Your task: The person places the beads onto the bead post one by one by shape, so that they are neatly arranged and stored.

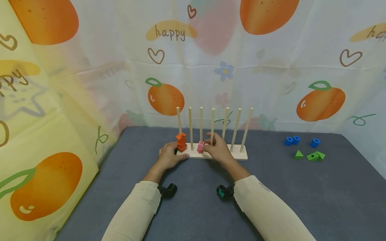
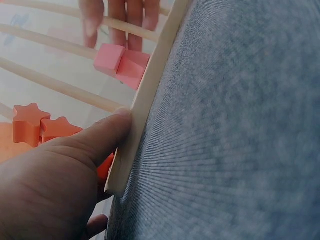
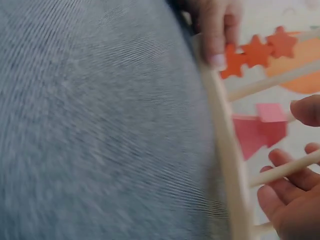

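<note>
Rack [image 1: 238,155], pale smooth wood, has its long axis from 9 to 3 o'clock and bears upright round pegs [image 1: 212,122]. Left hand [image 1: 169,155] grips its 9 o'clock end, thumb along the front. Right hand [image 1: 219,149] is nearer the pink blocks [image 1: 200,147]; its fingers are spread, holding nothing, with the blocks at 9 o'clock. These angular, matte blocks stack vertically on the third peg from 9 o'clock. Star-shaped orange blocks [image 1: 181,142] occupy the first peg.

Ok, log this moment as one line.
left hand: grips wooden base; right hand: beside pink blocks; orange stars: stacked on peg; blue pieces, green pieces: on table
</note>
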